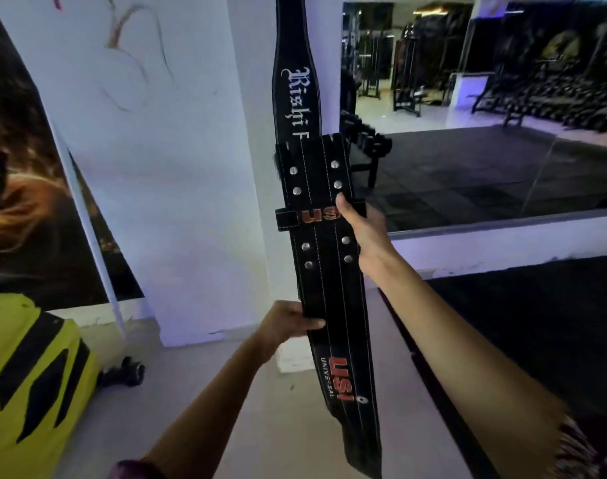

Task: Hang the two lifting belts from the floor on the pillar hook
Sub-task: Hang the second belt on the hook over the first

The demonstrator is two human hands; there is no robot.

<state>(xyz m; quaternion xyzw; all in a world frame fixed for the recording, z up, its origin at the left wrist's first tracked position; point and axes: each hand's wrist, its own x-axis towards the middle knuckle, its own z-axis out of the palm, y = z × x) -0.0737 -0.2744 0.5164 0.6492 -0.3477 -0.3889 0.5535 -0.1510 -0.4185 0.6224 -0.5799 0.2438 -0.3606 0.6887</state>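
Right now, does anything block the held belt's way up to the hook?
The hook is out of frame above. The lettered belt already hangs down the pillar, right behind the USI belt held by both hands, left, right. Nothing else visible.

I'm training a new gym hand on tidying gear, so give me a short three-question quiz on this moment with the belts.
1. True or false: both hands grip the USI belt.
2. Which hand is higher on it? A) left hand B) right hand
3. What white word shows on the belt hanging against the pillar?

Key: 1 true. 2 B, beside the keeper loop. 3 "Rishi", on the hanging belt, whose hook is out of view.
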